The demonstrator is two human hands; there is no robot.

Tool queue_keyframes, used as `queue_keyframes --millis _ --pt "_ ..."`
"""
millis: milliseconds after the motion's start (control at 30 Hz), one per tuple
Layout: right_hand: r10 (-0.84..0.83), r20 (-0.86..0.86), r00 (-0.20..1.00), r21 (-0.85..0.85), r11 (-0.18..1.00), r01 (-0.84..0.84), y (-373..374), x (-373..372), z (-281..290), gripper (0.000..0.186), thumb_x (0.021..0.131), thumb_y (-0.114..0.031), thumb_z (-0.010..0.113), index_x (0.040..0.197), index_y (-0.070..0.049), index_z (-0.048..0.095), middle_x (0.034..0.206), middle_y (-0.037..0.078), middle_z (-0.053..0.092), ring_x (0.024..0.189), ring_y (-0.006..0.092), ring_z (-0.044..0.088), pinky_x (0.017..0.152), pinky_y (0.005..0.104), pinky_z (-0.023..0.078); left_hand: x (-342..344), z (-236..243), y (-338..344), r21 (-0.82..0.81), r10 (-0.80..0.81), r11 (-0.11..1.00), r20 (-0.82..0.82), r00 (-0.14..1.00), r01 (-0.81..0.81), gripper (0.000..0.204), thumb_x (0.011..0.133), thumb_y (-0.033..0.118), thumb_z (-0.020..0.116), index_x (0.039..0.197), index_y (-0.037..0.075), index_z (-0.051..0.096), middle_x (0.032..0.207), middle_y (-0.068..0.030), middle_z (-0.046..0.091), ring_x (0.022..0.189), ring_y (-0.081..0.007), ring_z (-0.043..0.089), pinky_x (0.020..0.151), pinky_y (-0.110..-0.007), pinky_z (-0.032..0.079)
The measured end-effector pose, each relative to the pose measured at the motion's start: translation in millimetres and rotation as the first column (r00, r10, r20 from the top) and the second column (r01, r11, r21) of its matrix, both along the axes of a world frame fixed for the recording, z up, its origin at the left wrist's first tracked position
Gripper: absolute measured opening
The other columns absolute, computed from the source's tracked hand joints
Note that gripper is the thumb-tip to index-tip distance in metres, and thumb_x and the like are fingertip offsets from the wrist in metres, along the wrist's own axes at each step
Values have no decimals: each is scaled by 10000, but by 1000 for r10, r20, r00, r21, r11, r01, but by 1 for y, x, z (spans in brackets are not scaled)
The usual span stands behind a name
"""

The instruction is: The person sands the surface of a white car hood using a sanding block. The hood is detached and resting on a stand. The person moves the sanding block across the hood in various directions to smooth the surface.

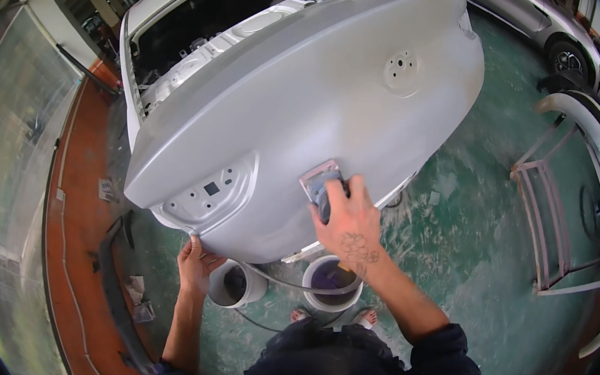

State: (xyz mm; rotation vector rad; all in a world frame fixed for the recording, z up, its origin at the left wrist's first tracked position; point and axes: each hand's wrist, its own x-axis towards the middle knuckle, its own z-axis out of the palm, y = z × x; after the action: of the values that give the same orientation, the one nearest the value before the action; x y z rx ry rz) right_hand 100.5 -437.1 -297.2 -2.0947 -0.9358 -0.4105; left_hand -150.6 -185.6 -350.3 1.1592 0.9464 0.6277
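Observation:
A silver-grey car trunk lid [302,105] spreads in front of me, with a dull brownish patch toward its right end. My right hand [350,220] is wrapped over a small sander [325,193], whose pinkish rectangular pad lies against the panel's lower middle. At the lower left corner of the lid, my left hand [197,266] grips the edge, some of its fingers partly hidden. Near that hand is a recess with holes [212,190] in the panel. A grey hose [288,284] passes below my right forearm; whether it joins the sander is hidden.
Below the lid stand a white bucket [252,286] and another bucket with dark purplish contents [310,273]. A dark bumper-like strip [114,299] lies at left. On the right, a metal stand [547,218] bears a white curved panel; a silver car [520,12] is beyond.

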Motion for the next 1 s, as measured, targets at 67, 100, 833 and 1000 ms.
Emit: queue_keyframes --millis 67,100,833,1000 --pt "-120 -79 990 -48 992 117 -5 50 20 458 823 -207 844 1155 -51 571 1042 184 527 893 405 671 658 488 601 2 -10 3 -23 -20 1000 -12 1000 20 405 1121 430 545 1091 34 629 887 -71 675 783 -222 744 750 -431 674" --pt "-148 -84 985 -33 989 146 -3 61 23 466 821 -202 844 1161 -49 565 1050 187 526 892 410 670 675 497 600 7 -10 -1 -35 -19 999 -29 999 18 406 1120 425 551 1066 29 620 877 -68 662 766 -217 736 738 -424 675" --pt "-140 -130 982 -60 989 133 62 -59 10 498 802 -181 862 1174 -67 551 1099 175 533 913 430 671 749 519 581 1 -30 10 -50 -164 985 60 985 167 439 1117 404 571 1038 -26 618 926 -113 659 836 -253 743 783 -426 669" --pt "-244 -185 952 116 956 268 69 -10 38 491 823 -190 852 1182 -42 550 1132 174 554 959 422 663 798 519 566 4 -27 13 -55 -215 974 92 972 220 448 1114 410 580 1012 -25 620 930 -118 672 851 -254 751 789 -407 664"
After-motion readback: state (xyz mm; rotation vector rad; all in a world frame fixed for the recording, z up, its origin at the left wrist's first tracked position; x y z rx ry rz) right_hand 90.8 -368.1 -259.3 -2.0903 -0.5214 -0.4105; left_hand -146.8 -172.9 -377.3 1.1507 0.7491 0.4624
